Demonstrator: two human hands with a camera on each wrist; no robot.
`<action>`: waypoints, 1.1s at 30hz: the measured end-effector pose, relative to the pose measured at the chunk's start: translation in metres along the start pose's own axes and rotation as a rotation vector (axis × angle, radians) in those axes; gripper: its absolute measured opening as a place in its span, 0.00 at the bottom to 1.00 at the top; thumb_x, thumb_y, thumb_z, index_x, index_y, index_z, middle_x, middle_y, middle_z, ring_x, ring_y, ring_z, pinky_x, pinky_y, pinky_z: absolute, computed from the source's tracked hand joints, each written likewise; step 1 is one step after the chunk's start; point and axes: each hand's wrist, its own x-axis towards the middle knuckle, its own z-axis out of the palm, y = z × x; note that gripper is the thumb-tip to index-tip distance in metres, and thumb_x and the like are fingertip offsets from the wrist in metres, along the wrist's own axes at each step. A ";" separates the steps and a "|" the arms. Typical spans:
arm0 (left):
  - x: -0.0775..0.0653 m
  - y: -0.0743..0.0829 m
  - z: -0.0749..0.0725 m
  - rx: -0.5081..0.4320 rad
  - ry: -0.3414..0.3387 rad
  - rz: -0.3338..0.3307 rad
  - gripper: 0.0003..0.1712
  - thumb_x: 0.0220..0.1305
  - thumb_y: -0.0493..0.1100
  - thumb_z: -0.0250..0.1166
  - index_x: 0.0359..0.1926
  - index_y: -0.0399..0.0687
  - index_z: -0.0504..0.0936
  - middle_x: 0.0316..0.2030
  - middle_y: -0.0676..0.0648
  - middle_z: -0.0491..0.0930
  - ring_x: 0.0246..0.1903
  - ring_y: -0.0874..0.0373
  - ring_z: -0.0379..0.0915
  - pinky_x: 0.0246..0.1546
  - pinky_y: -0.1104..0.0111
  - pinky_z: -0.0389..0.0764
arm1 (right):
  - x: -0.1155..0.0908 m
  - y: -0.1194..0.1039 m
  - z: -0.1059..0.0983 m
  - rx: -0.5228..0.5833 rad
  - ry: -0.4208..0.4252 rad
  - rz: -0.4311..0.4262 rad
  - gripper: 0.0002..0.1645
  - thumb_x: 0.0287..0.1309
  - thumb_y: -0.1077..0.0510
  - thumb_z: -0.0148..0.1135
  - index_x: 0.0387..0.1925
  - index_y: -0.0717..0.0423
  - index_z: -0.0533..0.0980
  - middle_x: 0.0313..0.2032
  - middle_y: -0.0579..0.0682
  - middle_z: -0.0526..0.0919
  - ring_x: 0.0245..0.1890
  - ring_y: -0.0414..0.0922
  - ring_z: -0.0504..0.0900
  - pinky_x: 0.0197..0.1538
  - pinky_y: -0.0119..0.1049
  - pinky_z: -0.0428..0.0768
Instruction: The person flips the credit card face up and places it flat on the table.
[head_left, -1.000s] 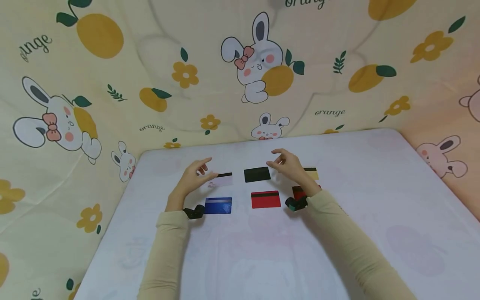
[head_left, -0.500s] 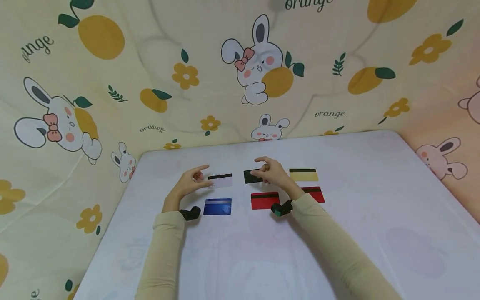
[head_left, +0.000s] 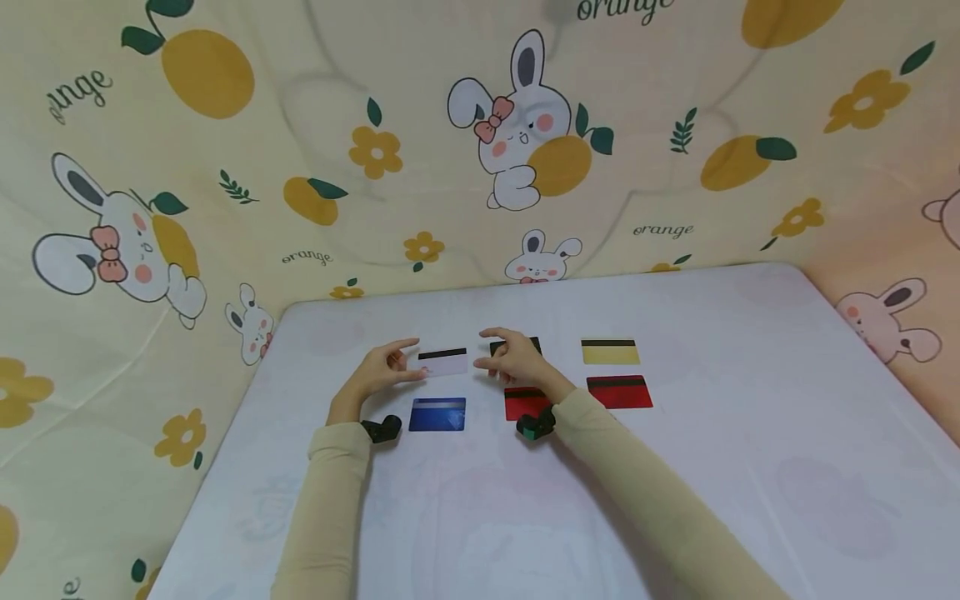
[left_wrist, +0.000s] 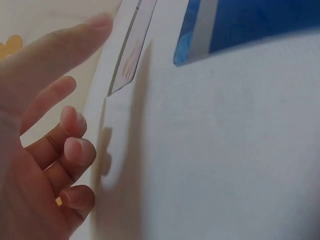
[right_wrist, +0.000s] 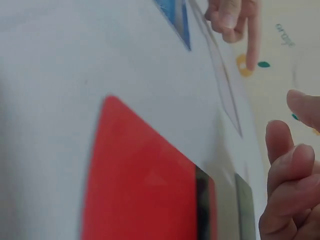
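A white card with a dark stripe (head_left: 448,364) lies on the table between my hands. My left hand (head_left: 378,371) is at its left edge, thumb and forefinger spread apart, the other fingers loosely bent. In the left wrist view that thumb overlaps the upper end of the white card (left_wrist: 134,52), and nothing is in the grasp. My right hand (head_left: 517,358) hovers over the black card (head_left: 536,342) and hides most of it. Its thumb and forefinger point toward the white card, with no object between them. Below that wrist is a red card (head_left: 522,402), partly covered.
A blue card (head_left: 437,415) lies in front of the white one. To the right are a gold card (head_left: 611,353) and a second red card (head_left: 620,393). Both wrists carry small black cameras. A printed cloth (head_left: 420,183) hangs behind the white table (head_left: 465,517).
My right hand has moved left, from beside the gold card to over the black card, uncovering the gold and right red cards. The left hand has lowered slightly at the white card.
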 end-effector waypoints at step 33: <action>0.009 -0.004 0.003 0.078 -0.066 -0.167 0.37 0.51 0.46 0.75 0.64 0.52 0.74 0.25 0.54 0.63 0.32 0.59 0.61 0.38 0.67 0.62 | 0.027 -0.005 0.039 -0.092 0.015 0.199 0.42 0.52 0.59 0.70 0.69 0.49 0.64 0.11 0.45 0.76 0.07 0.36 0.68 0.14 0.26 0.68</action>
